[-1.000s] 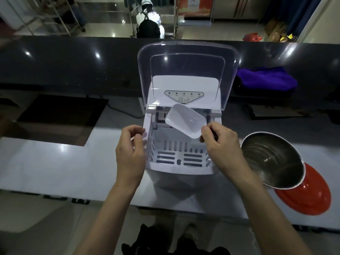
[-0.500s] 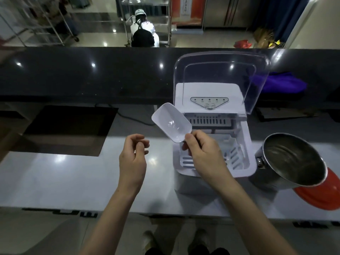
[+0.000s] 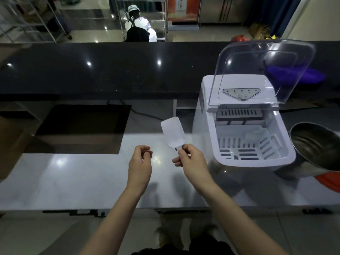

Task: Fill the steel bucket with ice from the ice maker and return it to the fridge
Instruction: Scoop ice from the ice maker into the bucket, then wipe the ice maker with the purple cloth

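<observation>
The white ice maker [image 3: 204, 115] stands on the counter at the right with its clear lid [image 3: 263, 70] raised. Its slotted white basket [image 3: 250, 144] shows no ice. The steel bucket [image 3: 316, 148] sits just right of it, tilted and cut off by the frame edge. My right hand [image 3: 193, 162] pinches the handle of a small white plastic scoop [image 3: 173, 133], held over the counter to the left of the ice maker. My left hand [image 3: 140, 162] hovers beside it with fingers loosely curled and holds nothing.
An orange lid or plate [image 3: 329, 183] lies under the bucket. A purple cloth [image 3: 294, 76] rests on the raised black ledge [image 3: 110, 70] behind. A dark rectangular recess [image 3: 81, 127] opens in the counter at left. A person [image 3: 138, 26] stands beyond the ledge.
My right hand has carried the scoop out of the ice maker and leftward over the counter. My left hand has come off the ice maker's rim. The view has swung left.
</observation>
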Tool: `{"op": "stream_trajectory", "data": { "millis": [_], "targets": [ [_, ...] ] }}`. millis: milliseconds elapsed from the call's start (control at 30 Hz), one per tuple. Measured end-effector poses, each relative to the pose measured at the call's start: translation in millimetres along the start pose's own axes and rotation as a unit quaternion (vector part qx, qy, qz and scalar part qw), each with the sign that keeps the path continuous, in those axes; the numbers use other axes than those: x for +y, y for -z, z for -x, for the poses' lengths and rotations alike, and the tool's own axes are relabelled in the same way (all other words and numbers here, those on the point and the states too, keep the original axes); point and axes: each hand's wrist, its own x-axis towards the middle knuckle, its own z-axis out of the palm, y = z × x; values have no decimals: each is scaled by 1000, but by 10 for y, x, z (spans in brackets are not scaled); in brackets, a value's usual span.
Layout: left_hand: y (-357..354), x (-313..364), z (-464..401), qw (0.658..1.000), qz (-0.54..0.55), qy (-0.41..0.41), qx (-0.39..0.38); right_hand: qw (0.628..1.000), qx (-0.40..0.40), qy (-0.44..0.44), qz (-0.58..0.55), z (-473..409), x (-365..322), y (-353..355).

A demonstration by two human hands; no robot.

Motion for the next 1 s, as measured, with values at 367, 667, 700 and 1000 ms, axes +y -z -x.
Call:
{"op": "stream_trajectory", "data": {
  "millis": [367, 667, 700, 1000],
  "targets": [
    [-116, -533, 11, 987, -112, 71, -87, 987, -26, -141, 66, -319, 821, -382],
    [-119, -655, -66, 978, -147, 92, -113, 971, -36, -222, 84, -418, 1111, -435],
    [-122, -664, -73, 978, -147, 94, -114, 969, -38, -229, 81, -427, 1141, -437],
    [-164, -665, -90, 978, -136, 106, -114, 970, -37, -217, 104, -379, 1146, -414]
  ]
}}
